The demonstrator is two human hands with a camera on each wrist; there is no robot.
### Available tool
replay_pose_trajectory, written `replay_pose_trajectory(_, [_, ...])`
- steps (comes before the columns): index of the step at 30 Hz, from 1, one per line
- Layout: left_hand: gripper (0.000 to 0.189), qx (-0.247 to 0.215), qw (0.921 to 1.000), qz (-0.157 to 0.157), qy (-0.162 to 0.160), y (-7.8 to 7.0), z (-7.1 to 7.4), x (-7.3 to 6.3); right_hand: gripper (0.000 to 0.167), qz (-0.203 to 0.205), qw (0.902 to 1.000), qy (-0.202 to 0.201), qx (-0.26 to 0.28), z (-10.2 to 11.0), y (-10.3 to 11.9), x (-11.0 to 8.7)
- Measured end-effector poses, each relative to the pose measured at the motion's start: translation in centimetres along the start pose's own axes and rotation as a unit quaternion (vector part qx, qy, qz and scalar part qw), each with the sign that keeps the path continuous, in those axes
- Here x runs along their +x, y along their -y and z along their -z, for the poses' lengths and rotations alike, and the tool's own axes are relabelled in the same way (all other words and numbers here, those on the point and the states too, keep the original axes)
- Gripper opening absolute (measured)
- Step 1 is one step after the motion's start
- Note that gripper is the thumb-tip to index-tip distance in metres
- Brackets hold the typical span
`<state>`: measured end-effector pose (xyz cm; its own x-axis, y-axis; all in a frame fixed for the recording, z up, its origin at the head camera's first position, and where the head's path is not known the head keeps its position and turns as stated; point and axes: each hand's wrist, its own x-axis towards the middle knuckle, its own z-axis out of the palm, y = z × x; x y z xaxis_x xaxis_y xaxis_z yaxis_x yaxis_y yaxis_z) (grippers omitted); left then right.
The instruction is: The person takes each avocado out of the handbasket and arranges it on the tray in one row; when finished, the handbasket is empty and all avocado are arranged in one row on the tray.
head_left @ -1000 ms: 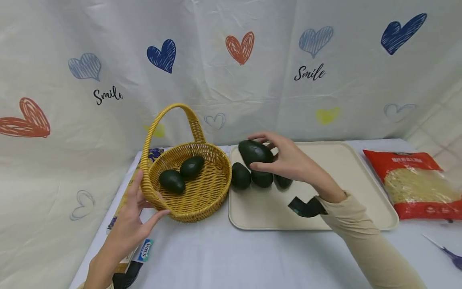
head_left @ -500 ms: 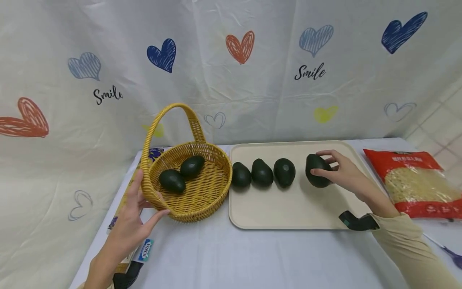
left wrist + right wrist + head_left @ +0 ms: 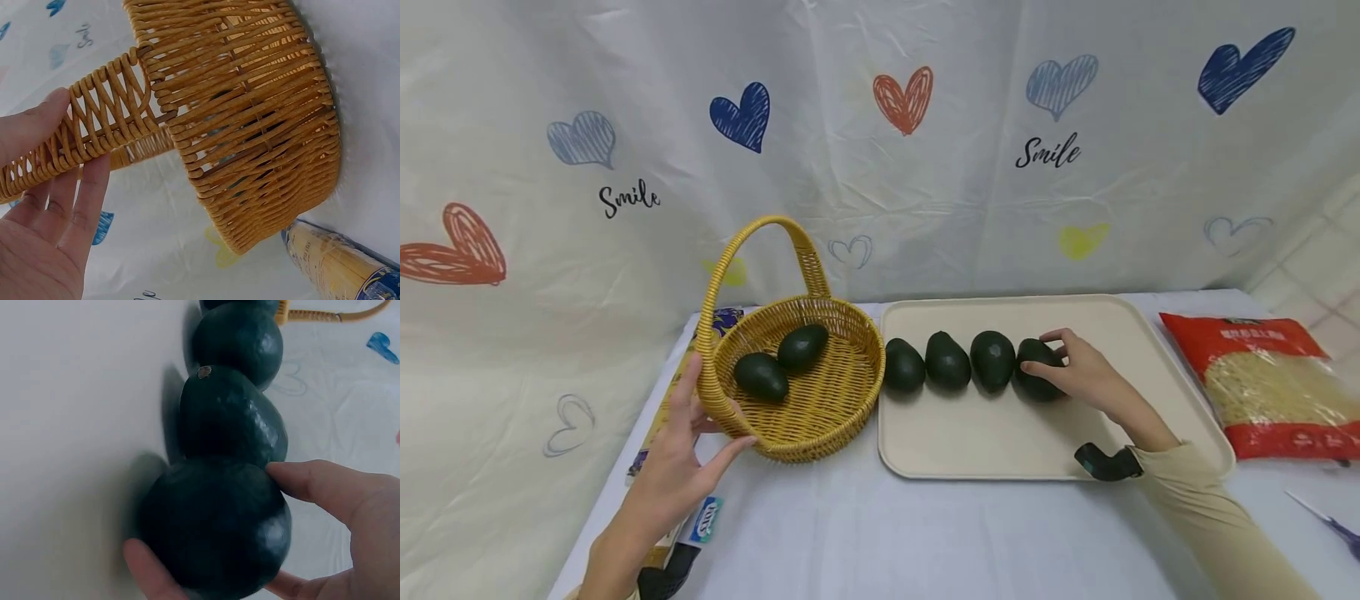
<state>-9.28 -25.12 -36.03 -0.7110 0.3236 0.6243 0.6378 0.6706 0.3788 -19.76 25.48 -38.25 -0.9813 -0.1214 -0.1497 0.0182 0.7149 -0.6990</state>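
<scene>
My left hand (image 3: 670, 467) grips the yellow wicker basket (image 3: 805, 433) low on its handle; in the left wrist view the thumb lies on one side of the woven handle (image 3: 103, 115) and the fingers on the other. Two dark green avocados (image 3: 762, 377) lie inside the basket. On the beige tray (image 3: 970, 442), my right hand (image 3: 1086, 375) holds an avocado (image 3: 1036, 371) between thumb and fingers, at the right end of a row. The right wrist view shows this avocado (image 3: 215, 525) right up against its neighbour (image 3: 231, 419).
A red bag of pasta (image 3: 1262, 383) lies right of the tray. Purple-handled scissors (image 3: 1337, 529) are at the right edge. Behind and left of the basket lies a yellow-and-blue spaghetti pack (image 3: 337, 259). A small blue-labelled packet (image 3: 706, 518) sits beside the left wrist.
My right hand has carried its avocado from over the row to the tray's right side, then back left and down beside the other three. The left hand and basket stay put.
</scene>
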Motion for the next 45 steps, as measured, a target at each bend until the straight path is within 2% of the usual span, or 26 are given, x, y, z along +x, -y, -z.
replay_pose_trajectory(6, [0.102, 0.019, 0.9997, 0.014, 0.003, -0.2, 0.2, -0.1, 0.074, 0.003, 0.9998, 0.020, 0.006, -0.2, 0.5, 0.1])
replay_pose_trajectory(24, [0.101, 0.018, 0.9996, 0.019, 0.004, -0.4, 0.2, 0.0, 0.074, -0.006, 0.9991, 0.032, 0.028, 1.1, -0.2, -0.3])
replay_pose_trajectory(29, [0.102, 0.023, 0.9996, 0.018, 0.003, -0.3, 0.2, 0.0, 0.073, 0.012, 0.9997, 0.016, -0.015, 1.7, 0.3, 0.0])
replay_pose_trajectory(33, [0.103, 0.022, 0.9995, 0.024, 0.005, -0.3, 0.2, 0.0, 0.070, 0.047, 0.9968, -0.014, -0.063, 2.3, 2.7, 0.7])
replay_pose_trajectory(37, [0.102, 0.017, 0.9996, 0.020, 0.005, -0.3, 0.4, 0.0, 0.064, 0.102, 0.9924, -0.020, -0.066, 2.0, 6.8, 1.3])
replay_pose_trajectory(42, [0.099, 0.005, 1.0000, 0.004, 0.002, -0.2, 0.4, 0.1, 0.045, 0.191, 0.9798, 0.008, -0.059, -1.1, 13.2, 2.2])
replay_pose_trajectory(45, [0.102, 0.000, 1.0000, 0.003, 0.003, -0.2, 0.2, 0.2, 0.036, 0.240, 0.9684, 0.046, -0.050, -3.7, 16.9, 3.0])
